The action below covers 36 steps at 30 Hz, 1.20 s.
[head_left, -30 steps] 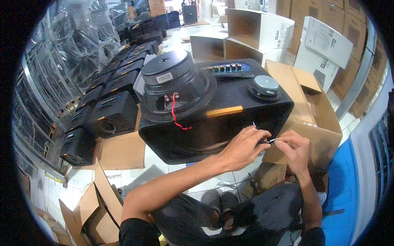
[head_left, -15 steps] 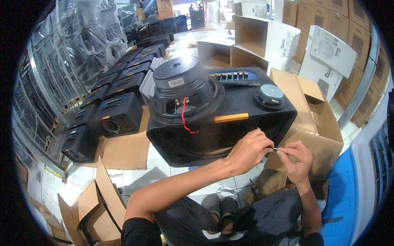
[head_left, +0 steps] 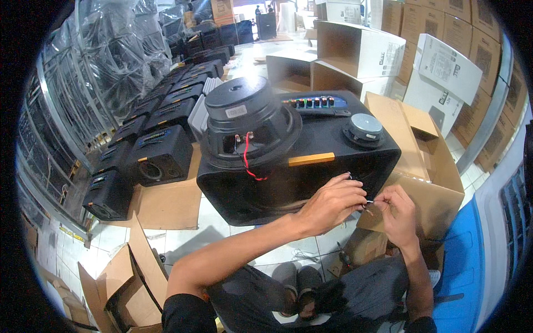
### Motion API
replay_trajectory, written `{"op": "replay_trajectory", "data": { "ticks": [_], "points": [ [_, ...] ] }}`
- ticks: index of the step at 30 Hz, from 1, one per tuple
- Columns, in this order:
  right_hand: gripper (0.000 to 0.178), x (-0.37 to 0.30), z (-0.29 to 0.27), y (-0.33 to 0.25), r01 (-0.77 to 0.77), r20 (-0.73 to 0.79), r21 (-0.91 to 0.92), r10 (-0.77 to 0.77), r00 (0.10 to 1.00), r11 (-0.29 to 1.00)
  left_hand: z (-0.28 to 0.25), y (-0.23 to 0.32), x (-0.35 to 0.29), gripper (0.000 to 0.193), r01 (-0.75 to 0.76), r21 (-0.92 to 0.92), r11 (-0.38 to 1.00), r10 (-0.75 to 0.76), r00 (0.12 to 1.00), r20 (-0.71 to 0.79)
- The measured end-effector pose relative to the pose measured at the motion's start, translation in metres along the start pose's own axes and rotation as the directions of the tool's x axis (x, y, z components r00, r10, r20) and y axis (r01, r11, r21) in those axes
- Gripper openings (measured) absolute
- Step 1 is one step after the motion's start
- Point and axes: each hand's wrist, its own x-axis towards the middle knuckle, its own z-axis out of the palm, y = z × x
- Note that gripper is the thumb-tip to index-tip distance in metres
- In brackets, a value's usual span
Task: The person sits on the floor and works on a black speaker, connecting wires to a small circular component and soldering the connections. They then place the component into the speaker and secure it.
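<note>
Seen from above: left hand (head_left: 333, 202) and right hand (head_left: 395, 213) meeting fingertip to fingertip at the near lower edge of a black speaker cabinet (head_left: 311, 166), both pinching 1 thin wire end (head_left: 368, 202), its short length running hand to hand. Beyond the left hand, 1 loose woofer (head_left: 247, 125) resting atop the cabinet; behind the right, an open cardboard box (head_left: 422, 161), contents hidden.
</note>
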Motion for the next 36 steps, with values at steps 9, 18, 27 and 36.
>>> {"op": "replay_trajectory", "data": {
  "ticks": [9, 18, 27, 36],
  "points": [
    [0.008, 0.001, -0.003, -0.01, -0.025, 0.007, 0.001, 0.025, 1.0, 1.0, 0.001, -0.008, 0.004, 0.021, -0.294, 0.338, 0.894, 0.242, 0.952, 0.186],
    [0.007, 0.0, -0.002, -0.011, 0.167, -0.078, -0.24, -0.19, 0.979, 0.956, 0.014, 0.006, 0.02, 0.03, 0.297, -0.169, 0.94, -0.318, 0.941, -0.118],
    [0.007, -0.002, 0.002, 0.005, -0.139, -0.12, -0.049, 0.133, 0.984, 0.989, 0.0, -0.01, 0.008, 0.029, 0.101, -0.107, 0.989, -0.103, 0.995, -0.013],
    [0.01, -0.002, -0.004, -0.008, 0.191, 0.024, -0.089, -0.189, 0.982, 0.978, -0.004, -0.014, 0.01, 0.033, -0.072, 0.236, 0.969, -0.01, 0.945, 0.328]
  ]
}}
